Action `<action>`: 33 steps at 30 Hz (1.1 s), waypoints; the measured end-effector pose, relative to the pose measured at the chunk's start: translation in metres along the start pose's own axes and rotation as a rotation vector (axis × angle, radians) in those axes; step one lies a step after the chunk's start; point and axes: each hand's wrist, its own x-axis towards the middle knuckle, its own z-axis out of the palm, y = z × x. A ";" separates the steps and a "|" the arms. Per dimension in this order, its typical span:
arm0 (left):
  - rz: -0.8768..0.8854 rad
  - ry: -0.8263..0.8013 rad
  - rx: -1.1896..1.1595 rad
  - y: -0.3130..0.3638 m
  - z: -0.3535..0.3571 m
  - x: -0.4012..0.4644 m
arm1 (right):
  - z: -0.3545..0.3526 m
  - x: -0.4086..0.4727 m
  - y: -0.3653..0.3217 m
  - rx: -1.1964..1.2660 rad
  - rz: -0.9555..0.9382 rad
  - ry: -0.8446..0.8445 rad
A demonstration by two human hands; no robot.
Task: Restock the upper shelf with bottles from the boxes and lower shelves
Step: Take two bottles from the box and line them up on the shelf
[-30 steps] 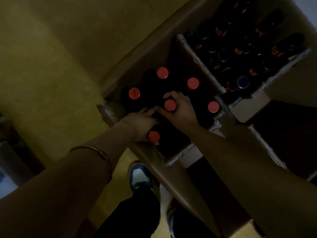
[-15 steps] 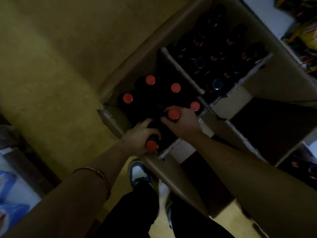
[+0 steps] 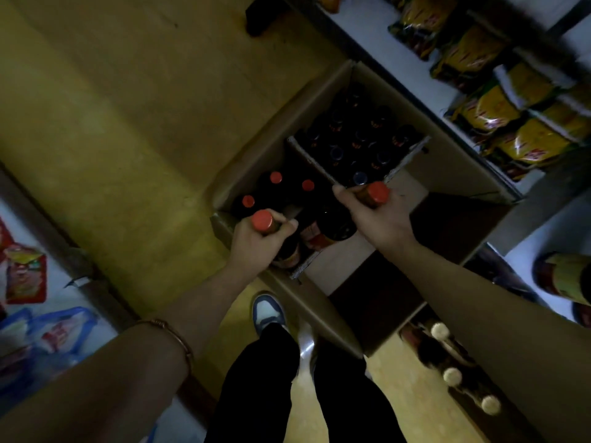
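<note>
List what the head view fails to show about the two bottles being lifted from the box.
- Bottle in left hand: its body, hidden by the fingers.
- Bottle in right hand: its neck, covered by the hand.
- Both labels: too dark and blurred to read.

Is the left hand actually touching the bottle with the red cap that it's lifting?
Touching. The head view shows the left hand with fingers curled round the neck of the red-capped bottle, just under the cap.
</note>
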 end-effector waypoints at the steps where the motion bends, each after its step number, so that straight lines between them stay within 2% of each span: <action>1: -0.009 0.014 -0.015 0.013 -0.001 -0.008 | -0.008 -0.011 -0.008 0.053 0.006 0.002; 6: 0.072 0.048 -0.120 0.078 -0.003 -0.055 | -0.052 -0.071 -0.045 0.171 -0.085 -0.004; 13: 0.345 -0.045 -0.257 0.168 -0.011 -0.146 | -0.122 -0.163 -0.092 0.292 -0.324 0.116; 25: 0.859 -0.428 -0.028 0.345 -0.012 -0.266 | -0.213 -0.316 -0.189 0.129 -0.575 0.401; 30: 1.023 -0.669 -0.127 0.417 -0.009 -0.312 | -0.243 -0.388 -0.242 0.186 -0.586 0.596; 33: 1.121 -0.767 -0.096 0.450 -0.008 -0.343 | -0.258 -0.429 -0.270 0.233 -0.621 0.722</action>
